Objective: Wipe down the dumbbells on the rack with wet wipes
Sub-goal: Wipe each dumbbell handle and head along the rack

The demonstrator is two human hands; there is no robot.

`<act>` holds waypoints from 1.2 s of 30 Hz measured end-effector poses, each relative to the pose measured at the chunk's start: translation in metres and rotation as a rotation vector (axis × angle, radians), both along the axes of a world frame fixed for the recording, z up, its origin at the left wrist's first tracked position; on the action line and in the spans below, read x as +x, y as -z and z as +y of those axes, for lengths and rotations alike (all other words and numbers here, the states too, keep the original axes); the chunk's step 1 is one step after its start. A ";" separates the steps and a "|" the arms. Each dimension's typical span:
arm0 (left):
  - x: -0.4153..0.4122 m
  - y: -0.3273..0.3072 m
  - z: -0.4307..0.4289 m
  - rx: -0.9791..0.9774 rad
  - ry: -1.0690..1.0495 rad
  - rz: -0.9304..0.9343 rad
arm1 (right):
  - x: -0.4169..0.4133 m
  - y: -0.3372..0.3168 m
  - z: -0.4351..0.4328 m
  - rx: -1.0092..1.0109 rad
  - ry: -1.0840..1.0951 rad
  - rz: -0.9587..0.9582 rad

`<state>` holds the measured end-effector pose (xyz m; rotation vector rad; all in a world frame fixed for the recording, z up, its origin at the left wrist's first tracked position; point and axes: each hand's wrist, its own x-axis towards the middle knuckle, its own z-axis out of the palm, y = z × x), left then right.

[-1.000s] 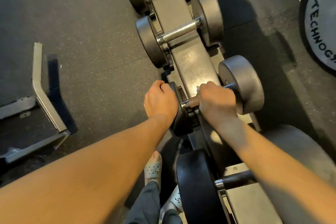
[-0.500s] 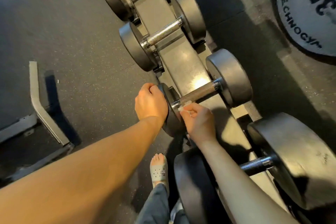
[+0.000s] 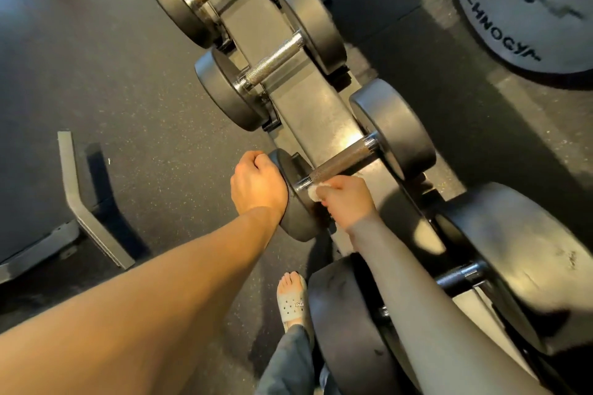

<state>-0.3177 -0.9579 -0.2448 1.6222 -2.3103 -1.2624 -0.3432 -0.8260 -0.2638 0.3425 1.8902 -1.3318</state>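
Observation:
Several black dumbbells lie across a grey rack (image 3: pixel 308 99) that runs from the top to the lower right. The dumbbell (image 3: pixel 394 125) in the middle has a knurled metal handle. My left hand (image 3: pixel 256 186) grips the outer face of its near head, fingers curled over the rim. My right hand (image 3: pixel 348 200) pinches a crumpled white wet wipe (image 3: pixel 316 192) against the near end of the handle, where it meets that head. A larger dumbbell (image 3: pixel 519 250) lies below, partly hidden by my right forearm.
Two smaller dumbbells (image 3: pixel 272 64) sit farther up the rack. A large weight plate (image 3: pixel 526 0) marked 35 lies at the top right. A grey metal frame (image 3: pixel 83 199) stands on the dark rubber floor at left. My foot (image 3: pixel 293 298) in a grey sandal is beside the rack.
My right hand let go of the handle's middle and slid down to its near end, now pinching the wipe there. My left hand stays on the near head. The view shifted right.

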 end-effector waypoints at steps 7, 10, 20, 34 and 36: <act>0.001 0.001 0.000 0.006 0.005 -0.007 | 0.002 -0.009 -0.008 0.431 -0.671 1.012; 0.002 0.001 -0.001 0.005 0.014 -0.008 | -0.036 -0.019 -0.026 0.632 -0.923 1.044; 0.000 0.005 -0.002 -0.020 -0.004 -0.026 | -0.035 -0.025 -0.031 0.445 -1.115 0.883; 0.001 0.004 -0.002 0.001 0.023 0.005 | 0.019 0.014 0.008 0.128 -0.012 1.036; 0.002 0.004 -0.002 -0.002 0.021 0.003 | 0.025 0.007 0.002 -0.035 0.456 0.475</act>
